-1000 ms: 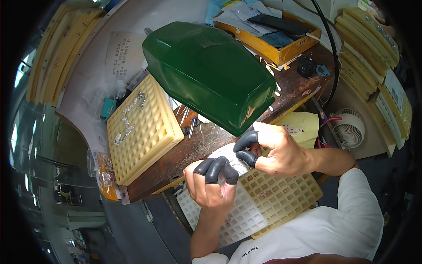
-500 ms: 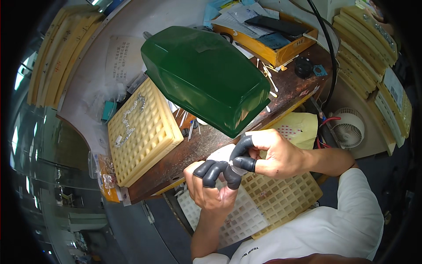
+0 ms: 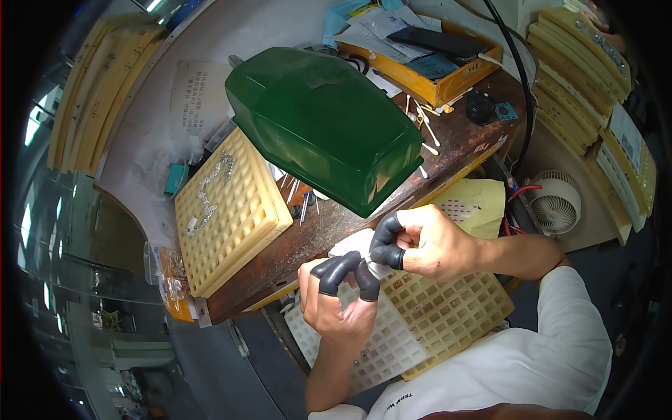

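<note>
Black finger covers sit on the thumb and some fingers of both hands. My left hand (image 3: 339, 294) pinches a tiny pale, shiny piece (image 3: 365, 258) between thumb and fingertips; its kind is too small to make out. Against it from the other side, my right hand (image 3: 427, 245) has its thumb and forefinger pressed together; what they grip is hidden. Both hands meet in front of the bench edge, beside a white pad-like thing (image 3: 353, 245) partly covered by the fingers. Below them lie a white grid tray (image 3: 392, 350) and a yellowish grid tray (image 3: 455, 308).
A large green hood (image 3: 322, 126) stands over the dark wooden bench (image 3: 241, 283). At left, a silvery chain-like row (image 3: 205, 199) lies on stacked yellow grid trays (image 3: 262, 210). Cotton swabs (image 3: 430, 133), an orange tray (image 3: 462, 80) and a small fan (image 3: 554, 203) are at right.
My left hand's fingers have straightened somewhat and shifted slightly, still pinching. The right hand has moved a little to the left. The view has tilted slightly.
</note>
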A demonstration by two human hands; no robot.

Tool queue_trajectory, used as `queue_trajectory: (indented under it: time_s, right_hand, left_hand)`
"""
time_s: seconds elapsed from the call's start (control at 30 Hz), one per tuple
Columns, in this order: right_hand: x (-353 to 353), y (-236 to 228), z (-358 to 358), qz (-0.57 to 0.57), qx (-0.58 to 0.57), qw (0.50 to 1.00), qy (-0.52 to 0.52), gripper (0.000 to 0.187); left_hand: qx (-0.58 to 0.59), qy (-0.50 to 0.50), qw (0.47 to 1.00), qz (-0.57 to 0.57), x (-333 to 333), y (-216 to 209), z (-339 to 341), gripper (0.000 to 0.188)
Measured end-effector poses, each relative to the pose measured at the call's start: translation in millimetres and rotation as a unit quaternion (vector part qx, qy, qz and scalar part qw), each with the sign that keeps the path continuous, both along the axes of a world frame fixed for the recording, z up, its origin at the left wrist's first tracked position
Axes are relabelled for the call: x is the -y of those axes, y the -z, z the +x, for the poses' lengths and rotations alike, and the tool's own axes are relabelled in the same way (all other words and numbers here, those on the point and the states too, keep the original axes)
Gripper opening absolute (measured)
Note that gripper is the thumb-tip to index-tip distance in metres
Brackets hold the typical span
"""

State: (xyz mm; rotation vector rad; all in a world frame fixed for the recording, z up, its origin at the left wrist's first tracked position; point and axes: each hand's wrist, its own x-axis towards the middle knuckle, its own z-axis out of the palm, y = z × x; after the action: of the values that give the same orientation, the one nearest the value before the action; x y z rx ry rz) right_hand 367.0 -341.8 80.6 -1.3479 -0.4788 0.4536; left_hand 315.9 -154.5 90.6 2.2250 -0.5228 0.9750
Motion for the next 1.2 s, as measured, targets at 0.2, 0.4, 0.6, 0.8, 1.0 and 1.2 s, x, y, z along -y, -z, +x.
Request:
queue_trajectory:
  time_s: [0.2, 0.4, 0.6, 0.8, 1.0, 1.2]
  right_hand:
    - [-1, 1, -1, 0.011, -0.001, 1.000, 0.000, 0.009]
    - [-8, 5, -3, 0.064, -0.004, 0.998, 0.023, 0.012]
    - [-3, -8, -5, 0.041, -0.037, 0.998, -0.003, 0.012]
    - [-3, -8, -4, 0.056, -0.074, 0.996, -0.015, 0.014]
    - [-4, -7, -4, 0.058, -0.101, 0.993, -0.020, 0.018]
    - [-5, -5, -3, 0.055, -0.104, 0.993, -0.014, 0.018]
  left_hand:
    - [-0.014, 0.006, 1.000, -0.010, 0, -2, -1, 0.025]
    - [0.005, 0.022, 1.000, 0.012, -2, 0, 2, 0.022]
    - [0.014, 0.030, 0.999, 0.023, -3, 1, 3, 0.018]
    - [0.011, 0.031, 0.999, 0.011, -3, 3, 3, 0.018]
    - [0.001, 0.025, 1.000, 0.000, -1, 1, 1, 0.021]
    - [0.012, 0.029, 1.000, -0.001, -2, 2, 4, 0.021]
